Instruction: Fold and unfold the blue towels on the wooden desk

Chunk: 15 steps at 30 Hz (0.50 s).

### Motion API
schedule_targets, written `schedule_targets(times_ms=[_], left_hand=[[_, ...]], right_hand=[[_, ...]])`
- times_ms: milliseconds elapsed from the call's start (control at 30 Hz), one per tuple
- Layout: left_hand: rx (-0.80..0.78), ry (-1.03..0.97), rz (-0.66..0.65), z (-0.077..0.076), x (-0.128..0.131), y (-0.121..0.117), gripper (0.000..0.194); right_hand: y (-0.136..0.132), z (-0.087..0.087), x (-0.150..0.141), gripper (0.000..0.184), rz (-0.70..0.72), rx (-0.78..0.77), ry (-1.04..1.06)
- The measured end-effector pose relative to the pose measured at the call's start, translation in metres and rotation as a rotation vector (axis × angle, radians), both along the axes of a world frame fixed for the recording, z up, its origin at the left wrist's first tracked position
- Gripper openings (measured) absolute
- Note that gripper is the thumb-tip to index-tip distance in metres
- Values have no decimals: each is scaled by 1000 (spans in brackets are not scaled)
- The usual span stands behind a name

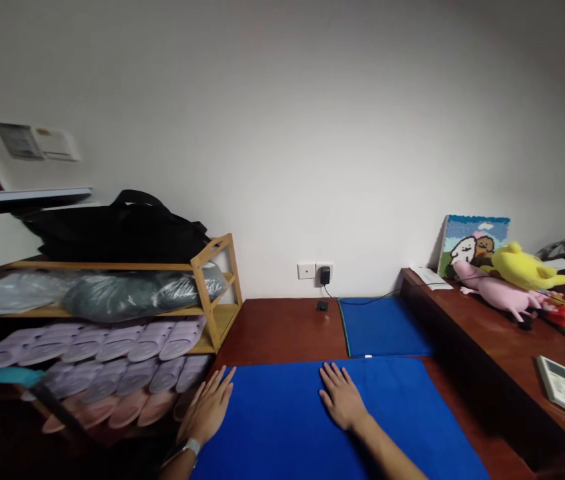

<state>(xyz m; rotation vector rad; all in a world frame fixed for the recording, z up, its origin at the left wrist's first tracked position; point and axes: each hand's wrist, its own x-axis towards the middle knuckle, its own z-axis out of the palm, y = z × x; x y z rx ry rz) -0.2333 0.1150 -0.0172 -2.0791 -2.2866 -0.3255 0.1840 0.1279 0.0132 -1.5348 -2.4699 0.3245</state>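
the blue cloth (pixel 282 427) lies spread on the reddish-brown wooden table (pixel 287 327); the left hand (pixel 208 405) rests at its left edge, fingers slightly parted, the right hand (pixel 344 400) palm-down on it, fingers loosely spread

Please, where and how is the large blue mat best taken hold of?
Probably pinch the large blue mat by its far edge, between the left hand and the right hand, coming from the far side. It lies flat, so an edge suits; brown tabletop borders this stretch, while farther right the smaller blue mat crowds it.
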Motion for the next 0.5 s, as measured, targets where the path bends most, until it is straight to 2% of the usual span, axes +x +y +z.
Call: schedule_targets(times_ms=[67,133,367,433,500], left_hand=[[-19,6,13,4,2,0,59],[-21,4,15,7,3,-1,59],[-32,5,4,10,4,0,60],[-22,-12,6,9,3,0,59],[-24,-16,10,7,2,0,59]], right_hand=[[0,-5,2,65,-30,-28,2],[3,-9,29,66,-100,-39,-7],[16,-23,199,71,-472,-79,-142],[18,-28,231,72,-535,-82,-171],[19,-30,247,73,-551,-82,-176]])
